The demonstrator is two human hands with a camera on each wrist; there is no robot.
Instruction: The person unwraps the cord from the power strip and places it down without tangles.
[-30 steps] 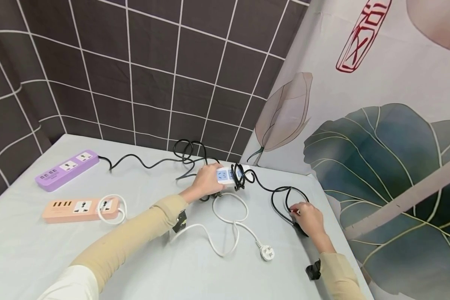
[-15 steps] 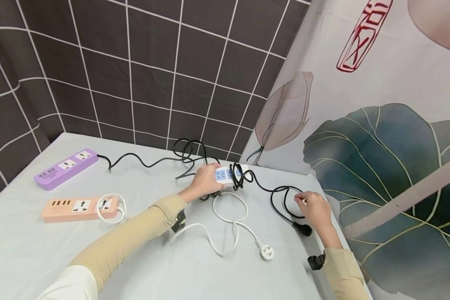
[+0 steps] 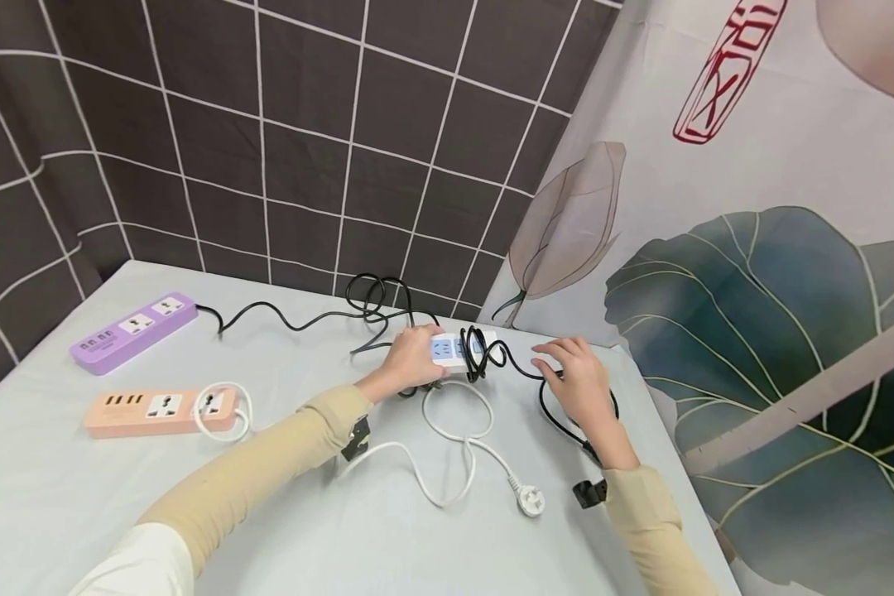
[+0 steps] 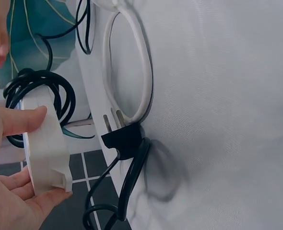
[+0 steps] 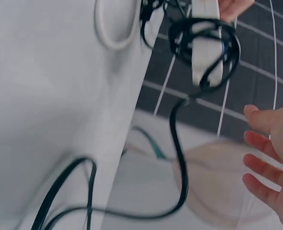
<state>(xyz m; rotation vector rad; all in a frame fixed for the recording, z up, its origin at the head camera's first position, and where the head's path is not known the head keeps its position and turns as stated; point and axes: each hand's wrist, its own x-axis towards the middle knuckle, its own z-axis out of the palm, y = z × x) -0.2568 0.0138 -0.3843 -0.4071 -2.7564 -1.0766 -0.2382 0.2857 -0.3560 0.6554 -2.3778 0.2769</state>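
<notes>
My left hand grips the end of a white power strip with blue sockets, thumb on one side and fingers on the other. Black cord is wound in several loops around the strip's other half. From there the cord runs right to a loose loop on the table, its plug end mostly hidden behind my right wrist. My right hand is raised over that loop, fingers spread and holding nothing; in the right wrist view its fingertips stand apart from the cord. Below the left hand lies a black plug with bare prongs.
A purple power strip lies back left, its black cord trailing along the rear edge. In front of it sits a peach power strip with white cord. A white plug lies front centre. Patterned cloth hangs behind and right.
My right hand has let go near the black plug at right, lifted and moved left toward the wound strip, its fingers spreading. The left hand keeps holding the strip in place.
</notes>
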